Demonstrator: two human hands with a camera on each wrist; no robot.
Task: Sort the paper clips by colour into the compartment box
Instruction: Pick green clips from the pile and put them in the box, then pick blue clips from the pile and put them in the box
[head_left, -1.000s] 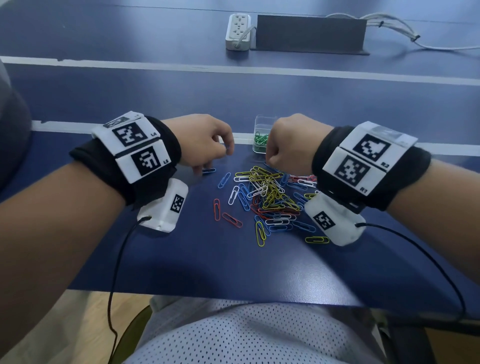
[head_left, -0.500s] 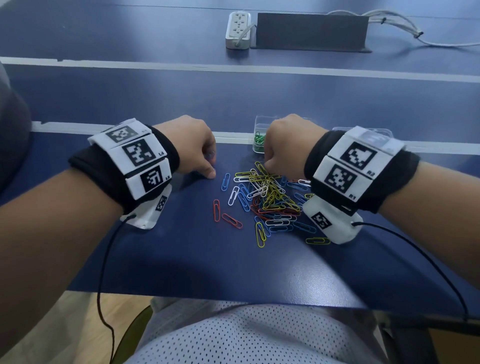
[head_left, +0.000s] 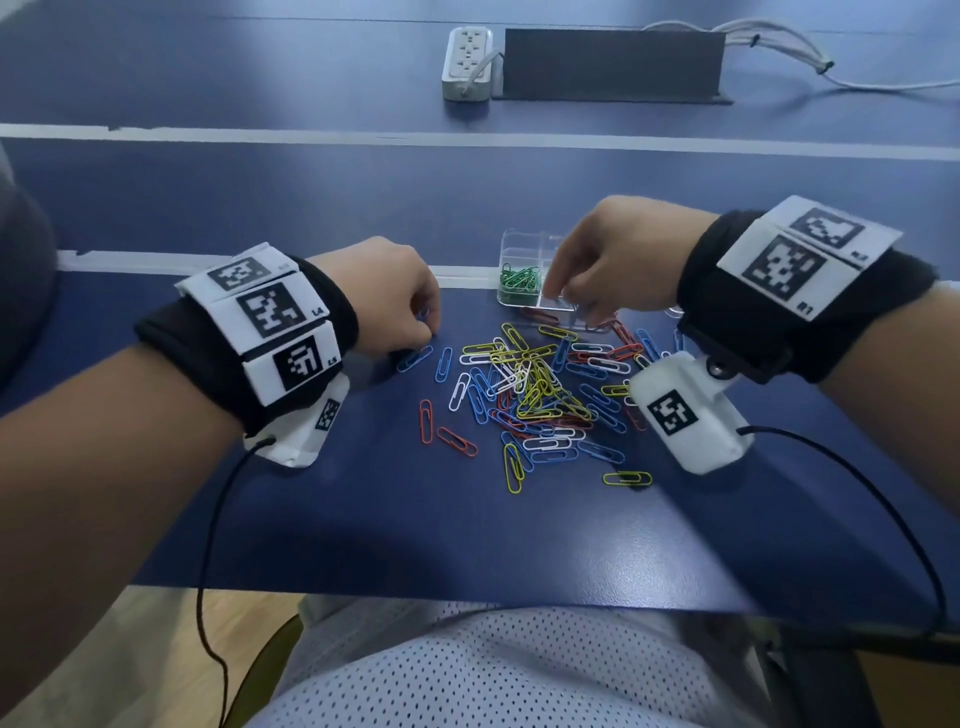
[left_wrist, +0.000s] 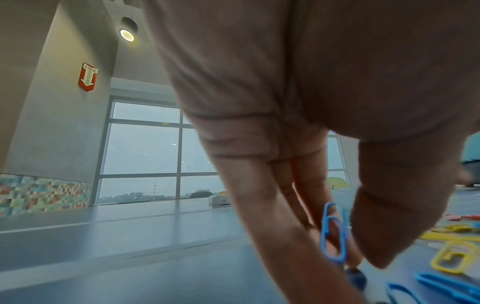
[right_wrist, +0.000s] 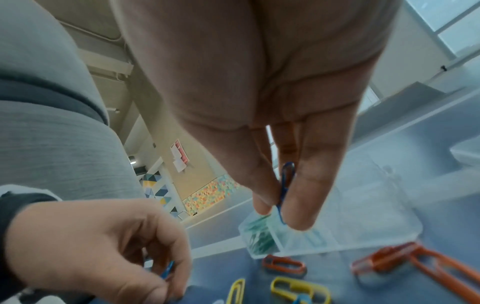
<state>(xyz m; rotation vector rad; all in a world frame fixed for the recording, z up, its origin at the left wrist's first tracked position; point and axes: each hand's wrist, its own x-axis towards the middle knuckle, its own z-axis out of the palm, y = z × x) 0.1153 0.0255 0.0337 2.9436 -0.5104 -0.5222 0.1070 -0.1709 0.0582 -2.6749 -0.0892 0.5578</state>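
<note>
Left hand (head_left: 392, 296) curling knuckles-up low over the surface (head_left: 311, 519), grip pinching a blue paper clip (left_wrist: 333, 232) between thumb and fingers, right hand (head_left: 618, 260) hanging raised, fingers pointing down, pinching a second blue clip (right_wrist: 285, 189), both forearms reaching forward, banded wrists.

A dark blue table (head_left: 311, 519) carries a loose heap of mixed-colour paper clips (head_left: 535, 395) near its front edge, a clear compartment box (head_left: 524, 249) just behind, and farther back what looks like a white power strip (head_left: 467, 62).
</note>
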